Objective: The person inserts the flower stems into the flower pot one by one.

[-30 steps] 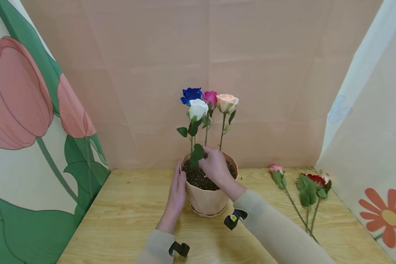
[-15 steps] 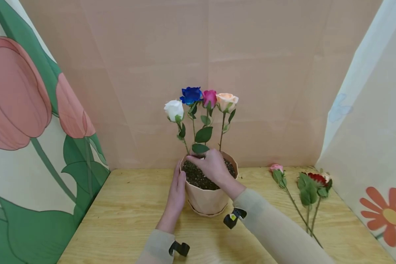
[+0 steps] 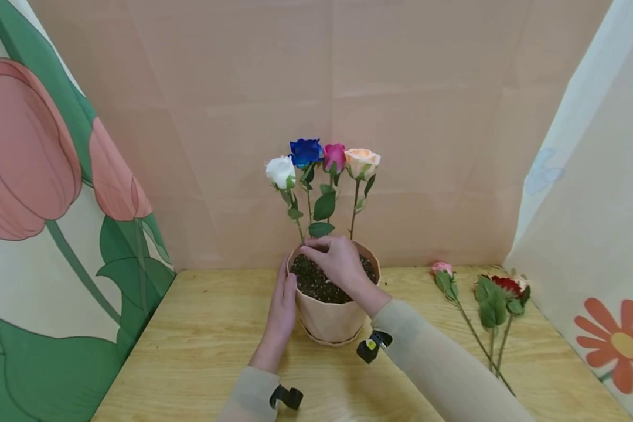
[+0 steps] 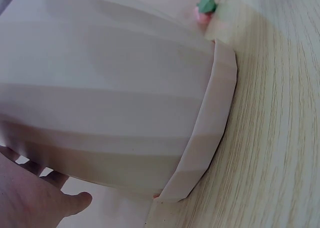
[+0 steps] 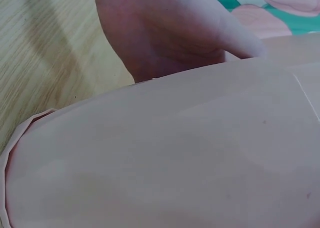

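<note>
A beige faceted flowerpot (image 3: 331,321) filled with dark soil (image 3: 316,282) stands on a saucer. My left hand (image 3: 283,299) rests against the pot's left side, its fingers straight along the wall. Over the soil, my right hand (image 3: 343,264) pinches the stem of a white rose (image 3: 281,172) low down near the left rim; the stem's lower end is hidden. A blue rose (image 3: 305,153), a magenta rose (image 3: 334,157) and a peach rose (image 3: 362,163) stand upright in the pot behind it. Pot wall (image 4: 100,88) fills much of the left wrist view.
On the wooden table (image 3: 200,351), to the right, lie a pink rose (image 3: 442,268), a dark red rose (image 3: 506,286) and a pale rose (image 3: 520,283) partly behind it. A plain beige backdrop (image 3: 242,117) closes the rear, with flower-printed panels on both sides.
The white rose swung left from in front of the blue one, then rose slightly and shifted a little right. My right hand's fingers moved toward the left rim. My left hand stayed put.
</note>
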Demonstrator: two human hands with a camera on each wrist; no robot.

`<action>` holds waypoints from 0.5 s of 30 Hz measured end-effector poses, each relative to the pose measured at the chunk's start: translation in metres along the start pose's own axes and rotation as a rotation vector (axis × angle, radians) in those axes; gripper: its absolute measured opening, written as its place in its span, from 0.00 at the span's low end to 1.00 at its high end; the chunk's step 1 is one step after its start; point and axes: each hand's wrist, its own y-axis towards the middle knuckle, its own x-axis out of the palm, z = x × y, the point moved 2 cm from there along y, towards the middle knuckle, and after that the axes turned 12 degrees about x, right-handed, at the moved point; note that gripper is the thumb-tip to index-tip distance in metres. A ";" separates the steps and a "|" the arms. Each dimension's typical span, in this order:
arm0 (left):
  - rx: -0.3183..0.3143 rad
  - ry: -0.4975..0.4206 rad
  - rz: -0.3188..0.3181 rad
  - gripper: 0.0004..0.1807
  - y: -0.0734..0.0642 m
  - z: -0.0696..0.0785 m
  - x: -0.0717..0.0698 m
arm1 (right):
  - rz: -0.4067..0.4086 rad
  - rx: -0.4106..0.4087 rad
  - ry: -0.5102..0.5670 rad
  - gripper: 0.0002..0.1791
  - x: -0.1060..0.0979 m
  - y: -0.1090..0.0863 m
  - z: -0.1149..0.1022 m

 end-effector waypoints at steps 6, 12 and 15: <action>-0.013 -0.002 -0.006 0.31 0.000 -0.002 0.000 | 0.020 0.002 -0.031 0.14 0.002 -0.001 0.001; -0.005 0.000 -0.003 0.31 0.001 -0.003 0.000 | 0.032 -0.007 -0.022 0.14 0.003 -0.001 0.001; -0.003 -0.002 -0.003 0.30 0.001 -0.003 0.000 | 0.036 -0.014 -0.015 0.13 0.004 -0.001 0.000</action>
